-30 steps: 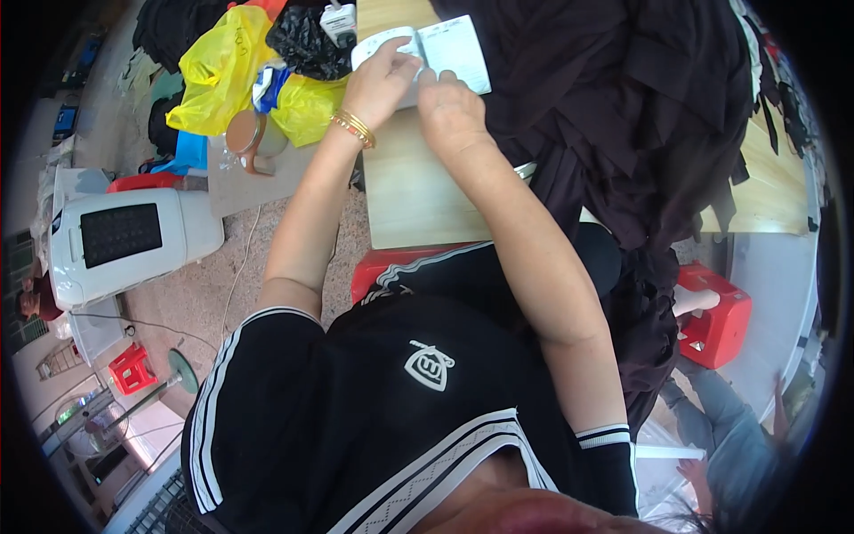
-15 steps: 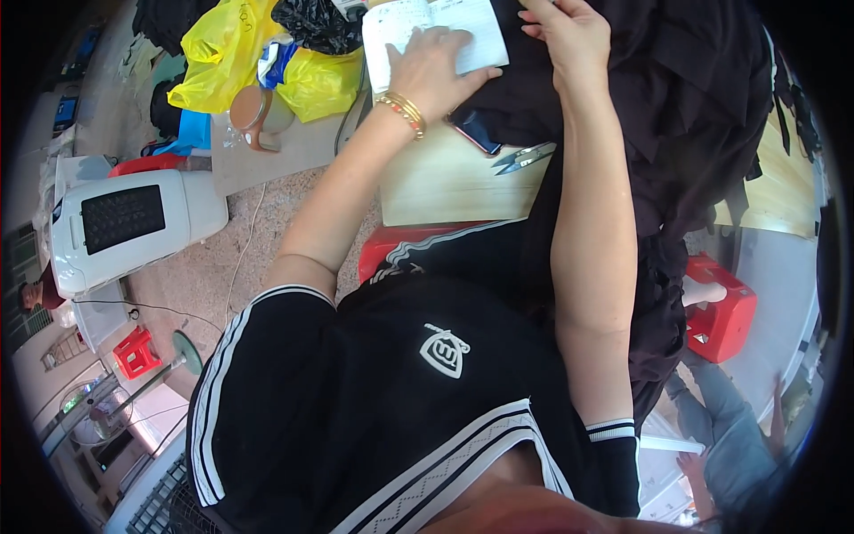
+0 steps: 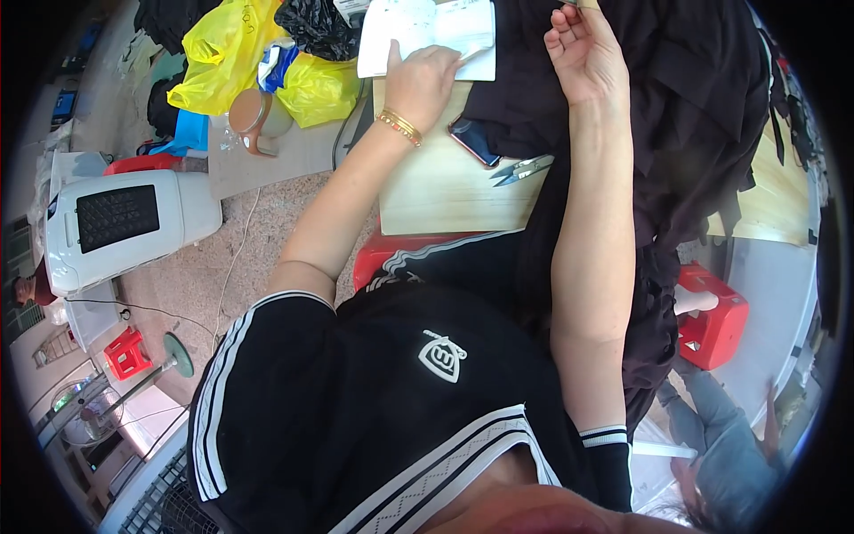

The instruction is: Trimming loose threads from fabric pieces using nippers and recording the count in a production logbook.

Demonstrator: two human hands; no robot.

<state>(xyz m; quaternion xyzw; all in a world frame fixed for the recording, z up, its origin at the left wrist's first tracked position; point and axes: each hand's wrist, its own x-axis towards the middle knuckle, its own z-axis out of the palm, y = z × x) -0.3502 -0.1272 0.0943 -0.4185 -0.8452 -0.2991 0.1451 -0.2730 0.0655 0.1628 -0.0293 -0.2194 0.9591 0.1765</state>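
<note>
An open notebook (image 3: pixel 467 27) with white written-on pages lies at the top of the table. My left hand (image 3: pixel 422 87), with gold and beaded bracelets at the wrist, rests on its lower part. Its fingers are bent and closed at a lifted page edge. My right hand (image 3: pixel 589 58) is raised over black fabric (image 3: pixel 663 116), palm partly turned up. Its thumb and a finger pinch something small at the picture's top edge, too cut off to name. Below the hands lie a dark phone (image 3: pixel 476 142), partly under the fabric, and small thread snips (image 3: pixel 522 170).
Left of the table, a side board (image 3: pixel 267 169) bears a lidded jar (image 3: pixel 249 111) and yellow plastic bags (image 3: pixel 227 53). A white machine-like case (image 3: pixel 133 231) stands farther left. Red stools (image 3: pixel 714 320) are on both sides, and another person (image 3: pixel 734 454) is at the lower right.
My left hand has drawn its spread fingers in and bent them at the page, which now curls up. My right hand has turned its palm up and shifted slightly right.
</note>
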